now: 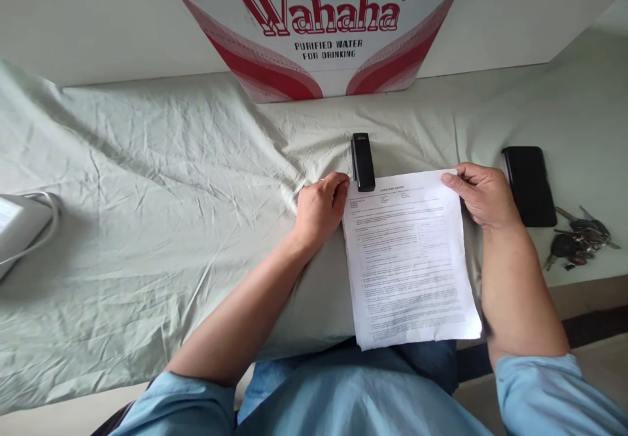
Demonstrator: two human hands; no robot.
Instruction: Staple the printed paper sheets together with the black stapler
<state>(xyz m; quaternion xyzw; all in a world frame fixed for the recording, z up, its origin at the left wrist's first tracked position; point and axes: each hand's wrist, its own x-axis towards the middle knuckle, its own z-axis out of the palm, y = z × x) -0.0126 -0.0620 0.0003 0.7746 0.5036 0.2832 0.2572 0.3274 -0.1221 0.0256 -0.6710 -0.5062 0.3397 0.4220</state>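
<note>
Printed sheets of paper [407, 266], headed "Overleaf Notes", lie in front of me with the lower edge overhanging the table near my lap. My right hand [483, 191] pinches the top right corner, thumb on top and fingers underneath. At the top left corner, my left hand [324, 204] is closed with its fingertips on the paper's edge; part of that grip is hidden. A black stapler [364, 163] stands just right of my left fingertips, its near end meeting the top edge of the paper.
A Wahaha water carton [328, 44] stands at the back of the table. On the right lie a black phone [530, 186] and a bunch of keys [581, 240]. A white box with a cable [22, 227] sits at the far left. Wrinkled pale cloth [147, 227] covers the table.
</note>
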